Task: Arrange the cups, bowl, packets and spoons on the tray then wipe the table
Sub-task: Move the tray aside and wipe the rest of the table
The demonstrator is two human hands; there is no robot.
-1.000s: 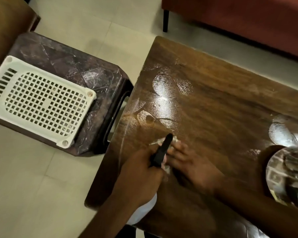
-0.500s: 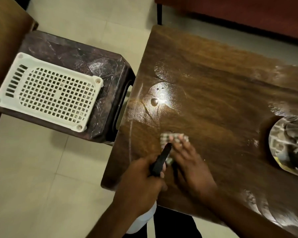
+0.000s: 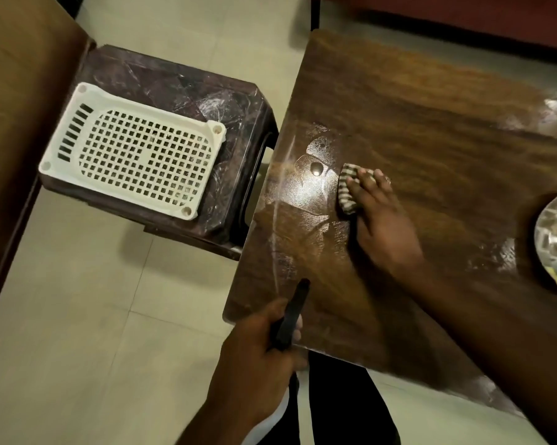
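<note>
— Two hands: what changed?
— Left hand (image 3: 258, 354) has drawn back, fingers curled round the spray bottle (image 3: 290, 316). Beyond, right hand (image 3: 380, 226) has pushed the cloth (image 3: 346, 191) outward under straight fingers; the wet patch (image 3: 312, 175) lies just left of them.
— So wiping the table (image 3: 431, 123) looks underway.

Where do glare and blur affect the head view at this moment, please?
Head view: glare whitens the wet table just left of the cloth under the right hand; head view, bottom: the left hand and its spray bottle look soft; head view, right edge: the shiny tray is cropped and reflective.
</note>
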